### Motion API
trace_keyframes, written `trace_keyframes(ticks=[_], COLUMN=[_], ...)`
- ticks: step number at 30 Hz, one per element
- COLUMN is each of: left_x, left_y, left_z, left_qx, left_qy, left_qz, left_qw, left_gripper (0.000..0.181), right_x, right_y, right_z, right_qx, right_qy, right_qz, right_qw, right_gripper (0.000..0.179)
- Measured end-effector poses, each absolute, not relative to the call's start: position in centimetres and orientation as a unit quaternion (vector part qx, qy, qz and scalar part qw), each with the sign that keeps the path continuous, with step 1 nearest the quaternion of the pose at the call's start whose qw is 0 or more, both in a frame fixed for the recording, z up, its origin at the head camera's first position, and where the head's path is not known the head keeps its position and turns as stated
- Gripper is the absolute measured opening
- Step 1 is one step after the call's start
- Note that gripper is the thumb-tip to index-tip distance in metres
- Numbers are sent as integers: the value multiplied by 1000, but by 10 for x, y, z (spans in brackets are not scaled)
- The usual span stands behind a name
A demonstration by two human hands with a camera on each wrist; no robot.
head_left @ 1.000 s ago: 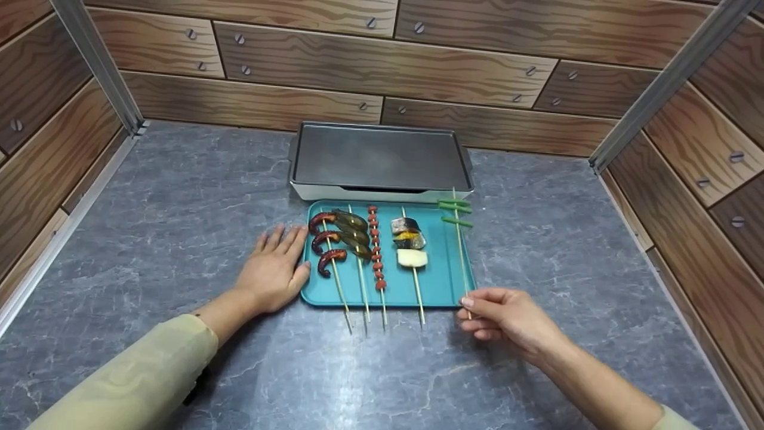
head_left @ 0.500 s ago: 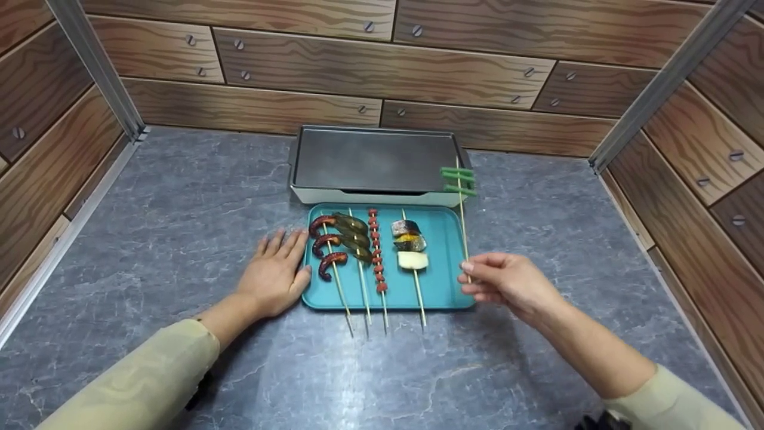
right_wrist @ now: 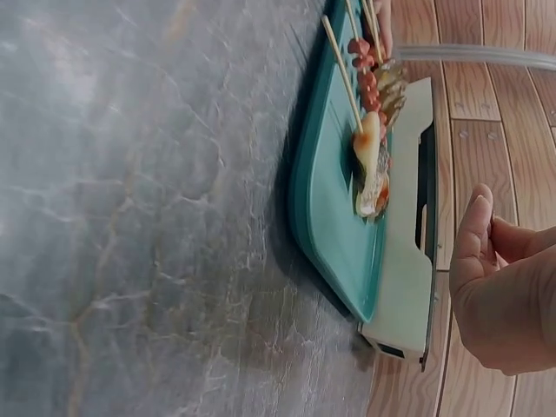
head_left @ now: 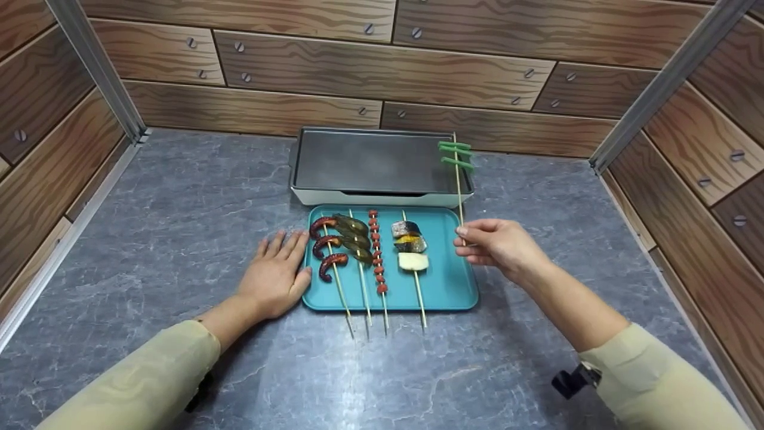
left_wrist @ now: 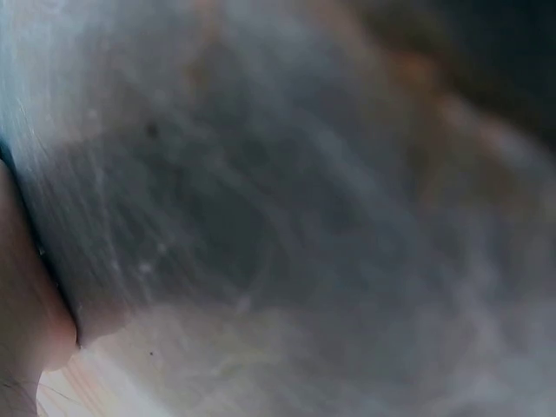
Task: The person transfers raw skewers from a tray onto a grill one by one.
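- Fingers of the right hand: pinched with the thumb on the lower end of a thin pale wooden skewer.
- Skewer carries three narrow bright-green strips crosswise near its far tip; they overlap the right end of the flat black rectangular griddle with pale base. Contact: can't tell.
- Left hand: palm down, fingers straight, holding nothing, on the grey marble-patterned tabletop, beside the left rim of the teal rectangular tray.
- On tray, left to right: skewers with curled dark-red tentacle-like pieces, glossy dark-green pieces, small red lumps, then silver-grey, yellow and white chunks. Lower ends overhang the near rim.
- Griddle sits just behind tray.
- Wood-plank-patterned walls around.
- Left wrist view: blurred.
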State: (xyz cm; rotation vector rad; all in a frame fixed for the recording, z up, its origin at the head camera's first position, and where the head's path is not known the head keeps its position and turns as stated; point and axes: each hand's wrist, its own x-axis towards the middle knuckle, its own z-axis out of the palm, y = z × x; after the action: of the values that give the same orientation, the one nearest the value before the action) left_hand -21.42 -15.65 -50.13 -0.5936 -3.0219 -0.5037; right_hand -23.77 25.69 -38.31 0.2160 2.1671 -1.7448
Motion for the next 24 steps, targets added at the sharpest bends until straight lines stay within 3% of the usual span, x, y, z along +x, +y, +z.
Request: trace_keyframes(ticks=[24], left_x=[-215], left_y=[-156], left_z=[-502], left_qx=[-187], left_qy=[-969], left_qz=[-161], left_qw=[11], left_gripper=[71], right_x=[-290], right_y=[254], right_z=[-398], right_qx=[100], right_qy=[764], right_qz=[-615], right_qw=[165], right_gripper=[47])
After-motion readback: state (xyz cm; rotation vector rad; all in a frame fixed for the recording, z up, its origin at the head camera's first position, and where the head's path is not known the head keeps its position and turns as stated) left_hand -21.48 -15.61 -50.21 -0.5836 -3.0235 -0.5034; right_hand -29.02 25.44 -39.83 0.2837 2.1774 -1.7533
